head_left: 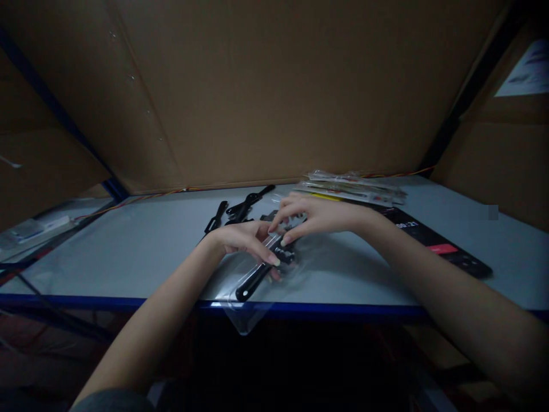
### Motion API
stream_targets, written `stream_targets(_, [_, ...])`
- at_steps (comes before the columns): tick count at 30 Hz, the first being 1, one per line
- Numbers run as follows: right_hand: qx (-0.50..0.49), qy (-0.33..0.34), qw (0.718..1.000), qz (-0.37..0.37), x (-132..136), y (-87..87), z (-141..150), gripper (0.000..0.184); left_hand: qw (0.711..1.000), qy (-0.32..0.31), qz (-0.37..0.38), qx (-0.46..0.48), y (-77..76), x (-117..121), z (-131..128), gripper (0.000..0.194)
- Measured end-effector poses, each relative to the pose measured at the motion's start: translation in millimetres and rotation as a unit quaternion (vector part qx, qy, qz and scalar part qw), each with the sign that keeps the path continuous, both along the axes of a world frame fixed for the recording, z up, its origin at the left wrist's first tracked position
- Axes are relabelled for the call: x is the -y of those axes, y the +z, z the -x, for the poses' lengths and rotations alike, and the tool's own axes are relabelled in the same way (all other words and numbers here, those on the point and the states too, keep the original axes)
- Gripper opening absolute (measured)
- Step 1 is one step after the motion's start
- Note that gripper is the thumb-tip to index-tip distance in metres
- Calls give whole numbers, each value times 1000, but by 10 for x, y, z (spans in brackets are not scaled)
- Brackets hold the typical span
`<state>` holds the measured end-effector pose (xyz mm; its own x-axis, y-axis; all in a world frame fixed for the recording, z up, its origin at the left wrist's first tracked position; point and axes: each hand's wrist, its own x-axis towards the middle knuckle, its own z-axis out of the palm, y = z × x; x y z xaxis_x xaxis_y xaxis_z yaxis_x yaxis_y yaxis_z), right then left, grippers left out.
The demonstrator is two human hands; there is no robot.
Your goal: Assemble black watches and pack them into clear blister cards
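Observation:
My left hand (246, 239) and my right hand (306, 216) meet at the middle of the grey table (141, 246). Both grip a black-handled tool (257, 276) that lies partly inside a clear plastic bag (246, 315). The bag hangs over the table's blue front edge. My left fingers curl over the tool's upper part. My right fingers pinch its top end.
Several loose black tools (240, 209) lie behind my hands. A stack of filled clear bags (355, 189) sits at the back right. A dark phone or tablet with a lit screen (433, 243) lies to the right. Cardboard walls enclose the table.

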<state>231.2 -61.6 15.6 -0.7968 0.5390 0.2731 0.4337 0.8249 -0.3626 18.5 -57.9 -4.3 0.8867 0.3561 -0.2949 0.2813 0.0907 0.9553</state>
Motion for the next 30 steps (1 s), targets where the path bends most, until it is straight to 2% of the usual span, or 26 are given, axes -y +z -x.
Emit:
stream_targets(3, [-5, -41, 998, -52, 8, -44, 51, 27, 1000, 7, -6, 3, 5, -9, -1, 52])
stream_targets(6, [-53, -109, 986, -117, 7, -55, 84, 27, 999, 49, 1, 21, 25, -25, -1, 55])
stream_targets(8, [-127, -180, 962, -159, -4, -27, 76, 28, 995, 84, 4, 48, 37, -37, -7, 53])
stream_targets(11, [-272, -283, 901, -186, -47, 39, 25, 29, 977, 170, -22, 124, 30, -68, -33, 47])
stream_targets(13, [-344, -307, 876, -138, -88, 59, 2, 34, 948, 240, -49, 201, 11, -100, -56, 44])
stream_targets(14, [-362, -301, 878, -88, -106, 51, 5, 36, 930, 270, -62, 240, 1, -119, -65, 43])
stream_targets(17, [-323, -209, 918, 95, -118, -40, 92, 45, 880, 324, -95, 334, -13, -177, -78, 38])
stream_targets(18, [-298, -171, 930, 133, -107, -84, 140, 48, 866, 333, -106, 357, -13, -195, -76, 37])
stream_targets(20, [-281, -133, 940, 141, -69, -165, 235, 50, 846, 340, -120, 394, -9, -222, -65, 40])
stream_targets(22, [-295, -148, 940, 90, -30, -215, 297, 35, 839, 338, -122, 409, -10, -237, -52, 41])
stream_targets(24, [-300, -182, 936, 23, -6, -227, 309, 14, 849, 337, -110, 392, -20, -242, -43, 37])
stream_targets(25, [-291, -198, 936, -13, 0, -221, 300, 10, 855, 339, -106, 379, -28, -242, -41, 34])
stream_targets(27, [-263, -220, 935, -90, 2, -200, 262, 10, 860, 345, -104, 361, -44, -238, -43, 29])
stream_targets(30, [-222, -216, 929, -202, -1, -170, 201, 14, 855, 347, -99, 373, -58, -220, -55, 35])
